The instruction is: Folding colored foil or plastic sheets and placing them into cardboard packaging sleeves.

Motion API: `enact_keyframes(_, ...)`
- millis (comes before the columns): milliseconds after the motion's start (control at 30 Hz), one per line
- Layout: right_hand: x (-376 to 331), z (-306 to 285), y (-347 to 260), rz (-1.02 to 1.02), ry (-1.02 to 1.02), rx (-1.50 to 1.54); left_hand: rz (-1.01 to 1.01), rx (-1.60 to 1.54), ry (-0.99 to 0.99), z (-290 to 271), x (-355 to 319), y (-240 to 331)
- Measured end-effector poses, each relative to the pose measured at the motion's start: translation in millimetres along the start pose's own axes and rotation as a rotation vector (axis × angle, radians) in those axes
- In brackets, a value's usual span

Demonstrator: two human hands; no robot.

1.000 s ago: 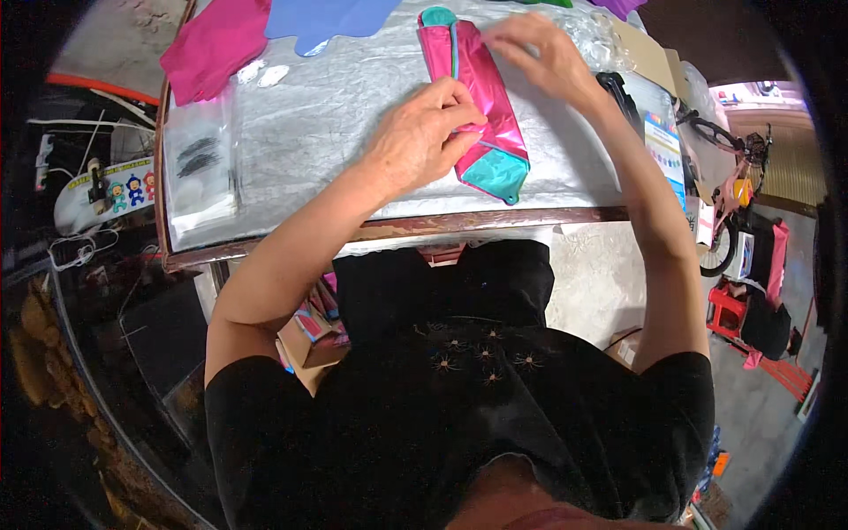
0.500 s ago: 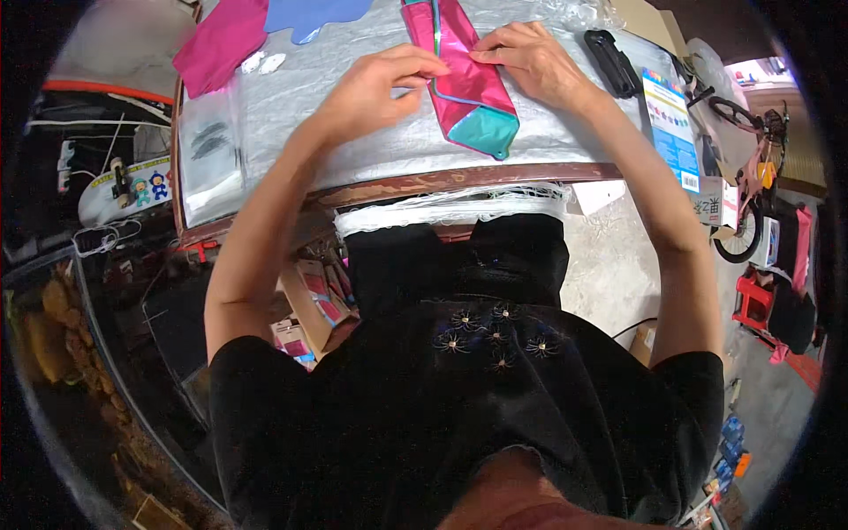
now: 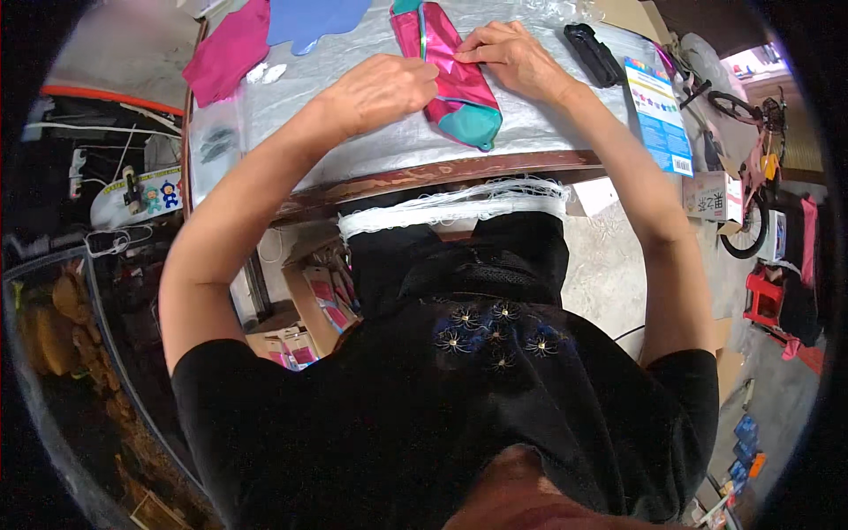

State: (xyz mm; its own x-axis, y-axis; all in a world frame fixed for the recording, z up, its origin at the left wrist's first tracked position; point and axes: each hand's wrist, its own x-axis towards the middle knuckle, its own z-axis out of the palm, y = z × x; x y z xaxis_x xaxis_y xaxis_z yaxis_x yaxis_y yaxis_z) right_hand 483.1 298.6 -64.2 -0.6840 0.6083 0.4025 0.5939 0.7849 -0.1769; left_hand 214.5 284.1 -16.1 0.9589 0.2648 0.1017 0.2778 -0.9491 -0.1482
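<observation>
Pouch (image 3: pixel 457 84): pink with teal ends, narrow and flattish, lying upper middle of table (image 3: pixel 541 134), near end short of table's front edge
Left hand (image 3: pixel 389 92): over table's middle, curled nearly into a fist, touching pouch's left edge; fingertips hidden, cannot tell if gripping
Right hand (image 3: pixel 517 58): over table, right of middle, narrow, thumb and fingertips pinching pouch's right edge
Magenta piece (image 3: pixel 231 51): flat on table, far left
Blue piece (image 3: pixel 320 23): flat on table, far side, left of middle, beside magenta piece
Black object (image 3: pixel 594 55): long, on table's right part; exact kind unclear
Card (image 3: pixel 658 122): blue and white, printed, at table's right edge
Clear bag (image 3: pixel 219 146): on table's left edge, partly behind left forearm
White threads (image 3: pixel 455 205): just below table's front edge, across lap
Bicycle (image 3: pixel 749 181): pink, off table's right side
Stool (image 3: pixel 761 299): red, on floor right of table
</observation>
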Motion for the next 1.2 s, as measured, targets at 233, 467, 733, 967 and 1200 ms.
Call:
enact_keyframes(233,-9.3,-7.5,-3.9,0.026,0.023,0.095,-0.359,-0.252,0.443,38.8,-26.7,22.4)
enact_keyframes(467,-14.1,-5.2,-30.6,0.085,0.038,0.123,-0.554,-0.373,0.592,39.6,-40.8,41.7)
enact_keyframes(733,-2.3,5.2,-42.1,0.399,0.065,0.393,-0.91,-0.571,0.633,39.9,-37.4,48.3)
enact_keyframes(967,7.6,19.7,-46.2,0.476,0.173,0.244,-1.109,-0.554,0.575,36.3,-18.0,37.7)
enact_keyframes(1200,11.7,23.1,-48.8,0.555,0.192,0.318,-1.25,-0.497,0.405,41.3,-9.3,20.2)
